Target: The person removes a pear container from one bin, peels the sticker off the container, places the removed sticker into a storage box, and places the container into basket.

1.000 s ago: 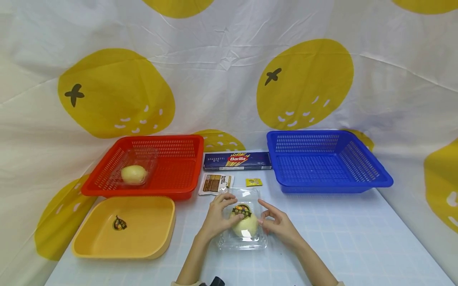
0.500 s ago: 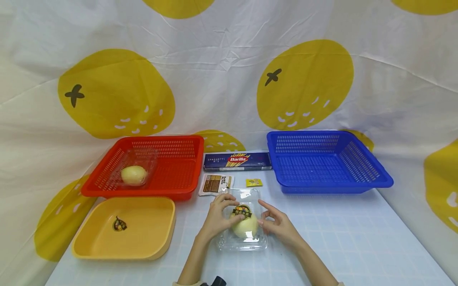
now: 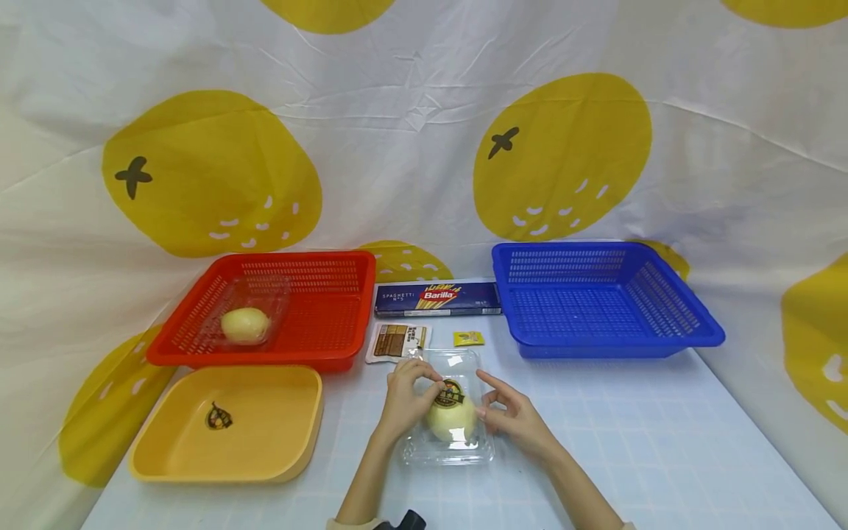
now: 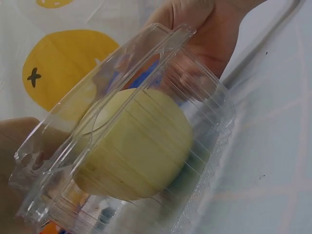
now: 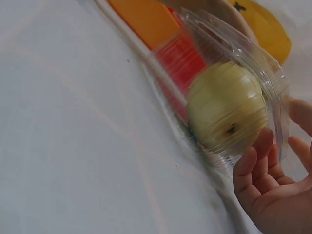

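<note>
A clear plastic clamshell box [image 3: 450,453] rests on the table in front of me, shown closely in both wrist views. Inside lies a pale yellow fruit [image 4: 141,141], its dark spot visible in the right wrist view. A round dark sticker [image 3: 450,394] with a banner is on the lid. My left hand [image 3: 407,401] pinches this sticker's left edge between thumb and index finger. At the box's right side, my right hand [image 3: 517,419] holds the rim with thumb and bent fingers, the index finger stretched out. The box partly blurs the left hand in its wrist view.
A red basket [image 3: 318,361] holds another clear box with fruit [image 3: 245,325]. Before it, a yellow tray [image 3: 225,471] contains a loose sticker [image 3: 218,417]. Behind my box lie a food packet [image 3: 399,343], a small yellow sachet [image 3: 468,338] and a spaghetti box [image 3: 437,298]. A blue basket [image 3: 616,342] stands right.
My left thumb has drawn up and back towards the index finger, onto the sticker's left edge. The sticker appears slightly turned. The right hand and the box have stayed in place.
</note>
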Motion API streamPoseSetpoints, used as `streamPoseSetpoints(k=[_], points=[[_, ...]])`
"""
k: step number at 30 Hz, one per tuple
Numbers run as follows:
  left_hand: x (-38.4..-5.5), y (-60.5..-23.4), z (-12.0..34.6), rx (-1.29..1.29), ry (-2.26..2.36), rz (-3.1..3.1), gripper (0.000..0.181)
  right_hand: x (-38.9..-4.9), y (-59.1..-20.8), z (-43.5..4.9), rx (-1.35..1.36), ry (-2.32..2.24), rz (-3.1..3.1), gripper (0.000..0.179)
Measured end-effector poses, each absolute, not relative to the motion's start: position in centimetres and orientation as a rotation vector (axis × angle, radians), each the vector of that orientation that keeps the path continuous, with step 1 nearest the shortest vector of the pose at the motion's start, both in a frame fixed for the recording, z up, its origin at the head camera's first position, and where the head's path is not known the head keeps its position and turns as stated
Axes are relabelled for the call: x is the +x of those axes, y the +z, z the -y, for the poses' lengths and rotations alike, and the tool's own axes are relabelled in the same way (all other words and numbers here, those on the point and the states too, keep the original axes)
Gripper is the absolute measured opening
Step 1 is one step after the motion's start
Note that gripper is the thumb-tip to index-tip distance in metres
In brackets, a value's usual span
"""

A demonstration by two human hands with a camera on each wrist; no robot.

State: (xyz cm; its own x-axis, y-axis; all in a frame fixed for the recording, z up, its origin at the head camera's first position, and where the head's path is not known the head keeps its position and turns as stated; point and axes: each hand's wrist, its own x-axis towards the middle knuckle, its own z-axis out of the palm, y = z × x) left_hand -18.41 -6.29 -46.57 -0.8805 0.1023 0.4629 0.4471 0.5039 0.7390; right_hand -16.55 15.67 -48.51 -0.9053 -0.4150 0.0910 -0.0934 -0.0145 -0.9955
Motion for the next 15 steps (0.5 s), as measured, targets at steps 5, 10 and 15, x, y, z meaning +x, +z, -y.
streamPoseSetpoints(k=[5, 10, 15], points=[[-18.37, -46.37, 6.06, -0.425, -1.295, 2.389, 0.007, -16.63, -48.61, -15.56, -0.535, -2.016, -2.029, 0.066], [-18.30, -46.48, 6.01, -0.447, -1.274, 2.384, 0.009, -16.60, -48.64, -15.63, -0.513, -2.009, -2.032, 0.066], [-18.27, -46.63, 6.03, -0.456, -1.278, 2.377, 0.011, -16.52, -48.59, -15.69, -0.510, -1.998, -2.037, 0.066]])
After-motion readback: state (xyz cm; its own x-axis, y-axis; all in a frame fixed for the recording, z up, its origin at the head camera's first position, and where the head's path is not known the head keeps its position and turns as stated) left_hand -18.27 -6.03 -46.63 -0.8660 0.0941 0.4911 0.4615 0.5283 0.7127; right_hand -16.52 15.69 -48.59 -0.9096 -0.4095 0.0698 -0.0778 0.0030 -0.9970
